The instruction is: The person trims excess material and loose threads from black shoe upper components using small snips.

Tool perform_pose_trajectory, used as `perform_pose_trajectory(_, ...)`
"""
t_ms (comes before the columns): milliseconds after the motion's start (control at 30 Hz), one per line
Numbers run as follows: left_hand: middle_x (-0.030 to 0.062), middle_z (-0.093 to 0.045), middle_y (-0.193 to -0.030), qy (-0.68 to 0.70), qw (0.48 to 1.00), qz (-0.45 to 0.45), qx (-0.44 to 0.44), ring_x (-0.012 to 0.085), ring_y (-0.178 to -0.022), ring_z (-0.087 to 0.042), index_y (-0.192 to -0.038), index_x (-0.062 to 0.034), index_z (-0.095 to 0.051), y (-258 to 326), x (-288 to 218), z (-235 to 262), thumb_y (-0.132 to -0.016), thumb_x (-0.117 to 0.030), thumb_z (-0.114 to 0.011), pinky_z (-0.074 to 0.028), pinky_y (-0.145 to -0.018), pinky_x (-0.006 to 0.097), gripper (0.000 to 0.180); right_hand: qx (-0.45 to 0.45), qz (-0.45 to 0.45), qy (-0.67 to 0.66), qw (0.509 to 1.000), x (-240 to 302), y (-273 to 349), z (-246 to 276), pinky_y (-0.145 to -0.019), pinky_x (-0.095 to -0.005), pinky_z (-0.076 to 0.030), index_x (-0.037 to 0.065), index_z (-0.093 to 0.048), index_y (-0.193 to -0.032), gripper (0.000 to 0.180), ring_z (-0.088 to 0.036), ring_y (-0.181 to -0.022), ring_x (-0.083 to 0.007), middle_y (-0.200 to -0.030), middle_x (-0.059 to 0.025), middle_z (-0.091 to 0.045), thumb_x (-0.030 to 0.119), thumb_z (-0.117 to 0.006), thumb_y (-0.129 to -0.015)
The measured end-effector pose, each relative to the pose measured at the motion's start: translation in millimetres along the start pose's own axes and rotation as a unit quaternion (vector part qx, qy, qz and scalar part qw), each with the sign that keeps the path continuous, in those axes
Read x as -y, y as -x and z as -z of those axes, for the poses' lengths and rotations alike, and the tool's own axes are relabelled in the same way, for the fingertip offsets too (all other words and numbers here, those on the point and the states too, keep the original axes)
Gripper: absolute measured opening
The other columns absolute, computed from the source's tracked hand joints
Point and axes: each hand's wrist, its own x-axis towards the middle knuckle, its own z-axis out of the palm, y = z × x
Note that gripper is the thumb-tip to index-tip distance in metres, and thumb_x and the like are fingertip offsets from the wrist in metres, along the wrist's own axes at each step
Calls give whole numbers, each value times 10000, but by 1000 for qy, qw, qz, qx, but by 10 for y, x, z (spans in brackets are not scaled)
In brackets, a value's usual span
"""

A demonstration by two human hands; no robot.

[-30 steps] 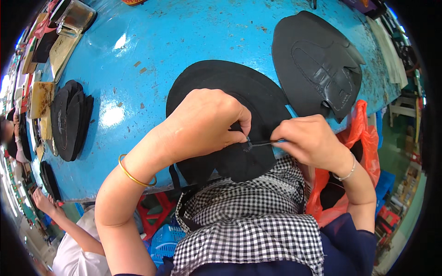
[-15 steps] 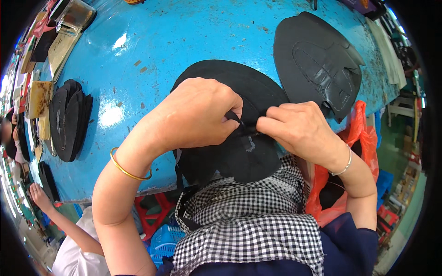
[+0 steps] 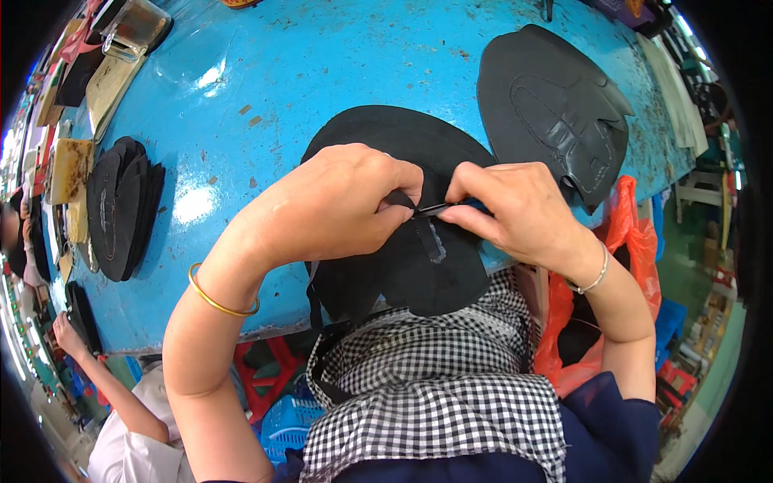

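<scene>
A black sheet-like shoe-upper piece (image 3: 439,282) lies partly on the table edge and partly over my lap. My left hand (image 3: 334,201) is closed in a pinch on a folded bit of it near its middle. From the right, my right hand (image 3: 523,205) pinches a thin, glossy black strip-like thing (image 3: 435,209) between thumb and forefinger. Its tip meets the bit held by my left fingers; whether it is a strap or a tool I cannot tell. Below it a greyish smear marks the black surface.
Another black upper piece (image 3: 555,113) lies at the right of the blue table (image 3: 266,72). A stack of black pieces (image 3: 121,213) is at the left. An orange plastic bag (image 3: 628,233) hangs at the right edge. A co-worker's arm (image 3: 121,394) shows at lower left.
My right hand has shifted slightly left and its fingers have parted around the thin black thing, which now shows between my hands. The co-worker's hand has risen slightly.
</scene>
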Motion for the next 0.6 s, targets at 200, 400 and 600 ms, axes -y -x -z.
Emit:
perform_pose_trajectory(200,-51,-594,-770,277,940,177,-98,42,-708,-509,-952,-21,-677,191,-6,81,-911,-105,-696,-401,-627,224,95,-49,94,43,993,256,157,-6,-565,-317,-514,67,-630,-964,209,-646,-639,-197,-926,-57,-689,139,-714,-787)
perform_pose_trajectory(400,-43,-642,-797,326,912,137,-210,13,-714,-530,-979,8,-724,400,-56,397,-911,-87,-735,-423,-636,178,118,-34,64,215,974,652,243,-373,-439,-268,-463,61,-636,-1007,209,-552,-495,-125,-1030,-95,-701,115,-657,-806)
perform_pose_trajectory(600,15,-664,-798,294,926,143,-188,66,-720,-625,-952,24,-701,507,-170,445,-915,-11,-704,-492,-657,198,51,-117,-97,-190,970,207,58,-45,-712,-282,-526,29,-639,-1052,195,-674,-780,-160,-887,-85,-666,126,-725,-905)
